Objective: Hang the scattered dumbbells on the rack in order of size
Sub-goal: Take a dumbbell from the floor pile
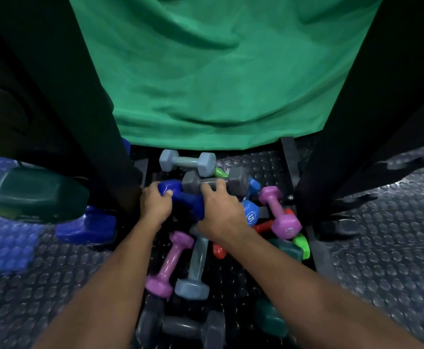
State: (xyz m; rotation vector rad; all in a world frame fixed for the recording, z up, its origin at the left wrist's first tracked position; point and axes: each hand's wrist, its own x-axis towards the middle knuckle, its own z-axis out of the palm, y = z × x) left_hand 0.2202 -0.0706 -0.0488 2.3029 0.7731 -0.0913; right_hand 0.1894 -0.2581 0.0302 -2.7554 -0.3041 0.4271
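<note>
Dumbbells lie heaped on the studded floor mat (pixel 382 273) ahead of me, and I read them from my end outward. Nearest, at the bottom edge, a dark grey dumbbell (pixel 180 328) lies crosswise, with a teal dumbbell (pixel 271 318) just right of it, blurred. Between my forearms a purple dumbbell (pixel 170 265) and a pale blue dumbbell (pixel 196 268) lie side by side, touching, both running away from me. Right of my right wrist I see a red dumbbell (pixel 263 226) and a green dumbbell (pixel 301 245), largely buried under a second purple one (pixel 279 212).

My left hand (pixel 155 205) is curled round one end of a blue dumbbell (pixel 183 195), thumb and fingers wrapped on the head. My right hand (pixel 218 210) covers that dumbbell's other end, while its fingers reach up over the bar of a grey dumbbell (pixel 231 180) lying just behind; I cannot tell which of the two it truly grips, or whether it only rests there. Beside my right hand's knuckles sits a blue head marked 5 (pixel 250 212).

Beyond the grey one, another pale blue dumbbell (pixel 188 162) lies crosswise, touching it. Farther still hangs a green cloth (pixel 218 71), flanked by two dark uprights (pixel 55 96). Off to the left, two large blurred weights, a dark green one (pixel 37 195) and a blue one (pixel 87 227), sit close together.
</note>
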